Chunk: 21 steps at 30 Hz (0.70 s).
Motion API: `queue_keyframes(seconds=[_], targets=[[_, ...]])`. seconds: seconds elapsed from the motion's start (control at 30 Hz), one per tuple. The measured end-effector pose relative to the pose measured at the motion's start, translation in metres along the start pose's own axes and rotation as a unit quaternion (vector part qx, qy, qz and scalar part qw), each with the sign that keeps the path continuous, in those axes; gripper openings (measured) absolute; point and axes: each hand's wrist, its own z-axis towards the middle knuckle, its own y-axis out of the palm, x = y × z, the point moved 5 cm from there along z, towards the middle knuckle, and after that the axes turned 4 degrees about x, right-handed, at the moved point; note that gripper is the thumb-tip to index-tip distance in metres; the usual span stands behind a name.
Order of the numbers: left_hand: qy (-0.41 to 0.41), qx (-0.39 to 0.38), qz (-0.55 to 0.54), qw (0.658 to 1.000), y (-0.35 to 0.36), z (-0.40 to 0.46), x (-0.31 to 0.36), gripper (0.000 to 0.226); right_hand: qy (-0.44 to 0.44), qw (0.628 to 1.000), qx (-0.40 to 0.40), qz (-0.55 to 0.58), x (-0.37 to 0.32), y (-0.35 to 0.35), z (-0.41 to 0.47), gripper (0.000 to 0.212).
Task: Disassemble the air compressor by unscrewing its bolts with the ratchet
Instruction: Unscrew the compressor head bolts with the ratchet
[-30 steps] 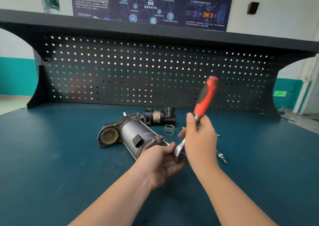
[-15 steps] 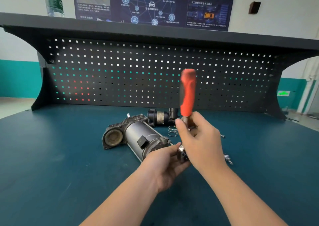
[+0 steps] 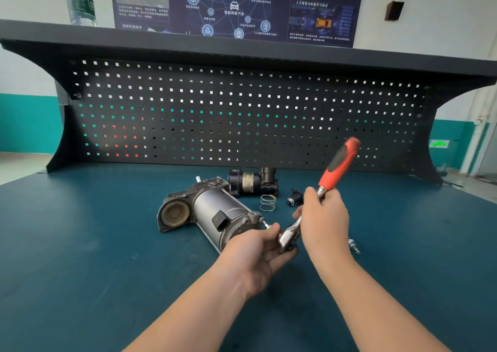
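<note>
Working the ratchet (image 3: 317, 203) on a bolt (image 3: 265, 223) at the compressor (image 3: 212, 214) end just beyond my left hand (image 3: 258, 252), which pinches the ratchet's head while my right hand (image 3: 324, 219) grasps its shaft, I risk the socket slipping off if the handle tilts.

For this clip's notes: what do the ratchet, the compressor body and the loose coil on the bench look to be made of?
Ratchet: bright chromed steel head and shank by its mirror shine; the orange and black grip looks like matte rubber or plastic.
Compressor body: dull grey brushed metal cylinder with rougher, darker end housings, probably cast aluminium.
Coil spring: thin bare steel wire, silvery, with open loops.
</note>
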Motion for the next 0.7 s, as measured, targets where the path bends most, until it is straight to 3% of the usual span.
queue_keyframes(seconds=[0.13, 0.2, 0.27, 0.33, 0.47, 0.6, 0.7], targets=[[-0.005, 0.003, 0.001, 1.000, -0.002, 0.001, 0.000, 0.011, 0.212, 0.973, -0.029, 0.088, 0.030, 0.005, 0.007, 0.012], [-0.004, 0.002, 0.000, 1.000, -0.001, 0.001, -0.001, 0.012, 0.252, 0.959, -0.037, 0.127, 0.035, 0.007, 0.004, 0.012], [-0.006, 0.001, -0.008, 1.000, 0.000, 0.000, -0.001, 0.012, 0.191, 0.971, -0.033, 0.139, 0.028, 0.007, 0.004, 0.016], [-0.005, -0.002, -0.011, 1.000, 0.001, -0.001, -0.001, 0.012, 0.059, 0.991, -0.023, 0.116, 0.010, 0.004, 0.002, 0.023], [0.008, -0.013, 0.016, 1.000, -0.001, -0.002, 0.003, 0.012, -0.166, 0.984, -0.055, 0.037, -0.022, 0.004, -0.013, 0.026], [0.004, -0.010, 0.016, 1.000, -0.002, -0.002, 0.004, 0.010, -0.239, 0.966, -0.096, 0.000, -0.032, 0.007, -0.021, 0.030], [0.001, -0.018, 0.013, 1.000, 0.000, -0.003, 0.003, 0.012, -0.218, 0.972, -0.088, 0.001, -0.030, 0.006, -0.018, 0.028]])
